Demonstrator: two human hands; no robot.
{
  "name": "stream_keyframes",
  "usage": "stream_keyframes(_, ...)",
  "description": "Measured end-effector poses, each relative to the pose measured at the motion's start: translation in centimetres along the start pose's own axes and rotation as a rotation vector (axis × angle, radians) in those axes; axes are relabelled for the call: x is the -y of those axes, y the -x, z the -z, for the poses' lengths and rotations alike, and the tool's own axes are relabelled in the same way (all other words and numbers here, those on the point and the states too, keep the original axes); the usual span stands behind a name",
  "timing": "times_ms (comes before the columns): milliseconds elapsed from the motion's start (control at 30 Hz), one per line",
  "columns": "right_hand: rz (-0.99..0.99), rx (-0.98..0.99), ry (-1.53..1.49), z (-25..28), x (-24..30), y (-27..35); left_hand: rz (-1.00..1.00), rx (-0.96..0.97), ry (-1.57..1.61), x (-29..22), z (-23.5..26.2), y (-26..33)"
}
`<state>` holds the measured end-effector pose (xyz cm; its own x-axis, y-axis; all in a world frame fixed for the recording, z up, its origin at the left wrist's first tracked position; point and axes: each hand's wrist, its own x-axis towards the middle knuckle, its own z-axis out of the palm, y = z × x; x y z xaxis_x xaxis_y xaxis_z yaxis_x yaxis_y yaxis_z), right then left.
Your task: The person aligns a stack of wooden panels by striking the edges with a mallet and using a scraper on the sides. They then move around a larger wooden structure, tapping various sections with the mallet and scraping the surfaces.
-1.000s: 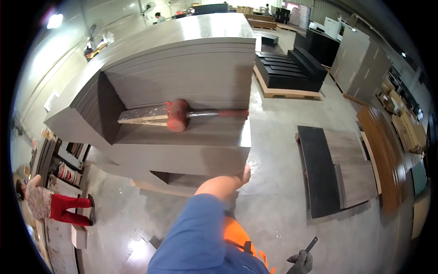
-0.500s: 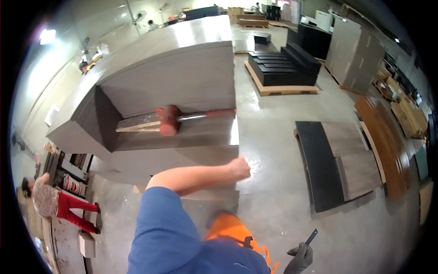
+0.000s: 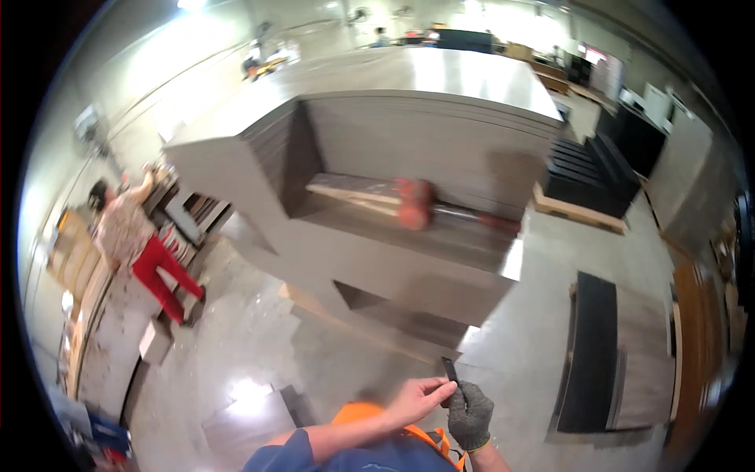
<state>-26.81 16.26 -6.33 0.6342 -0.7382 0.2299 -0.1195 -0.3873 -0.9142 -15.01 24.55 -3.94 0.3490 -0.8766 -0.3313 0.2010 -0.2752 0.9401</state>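
In front of my body my two hands meet at a small flat dark strip (image 3: 450,370). My right hand (image 3: 470,414), in a grey knit glove, is closed round its lower end, and the strip's upper end sticks out. My bare left hand (image 3: 422,400) reaches across from the left, thumb and fingertips pinched at the strip beside the glove. Beyond them stands a tall stack of grey panels (image 3: 393,259) with a step-like ledge. A red mallet (image 3: 414,206) lies on that ledge, handle to the right, beside light wooden strips (image 3: 354,193).
At the left a person in red trousers (image 3: 161,271) stands at a workbench (image 3: 106,338). Grey boards (image 3: 252,425) lie low at the front left. Black panels on a pallet (image 3: 586,177) stand at the right, with dark and grey boards (image 3: 598,354) nearer.
My left arm has come down from over the panel stack to my right hand. The right hand with the strip has risen into view, and my view has turned left.
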Motion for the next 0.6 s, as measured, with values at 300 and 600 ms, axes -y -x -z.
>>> stream_keyframes(300,0.478,0.093,0.157,-11.7,4.7,-9.3,-0.343,-0.501,0.173,1.8,15.5,4.8)
stream_keyframes(600,0.387,-0.23,0.886,-7.6,3.5,-29.3,-0.17,-0.721,0.058,6.1,30.8,8.4)
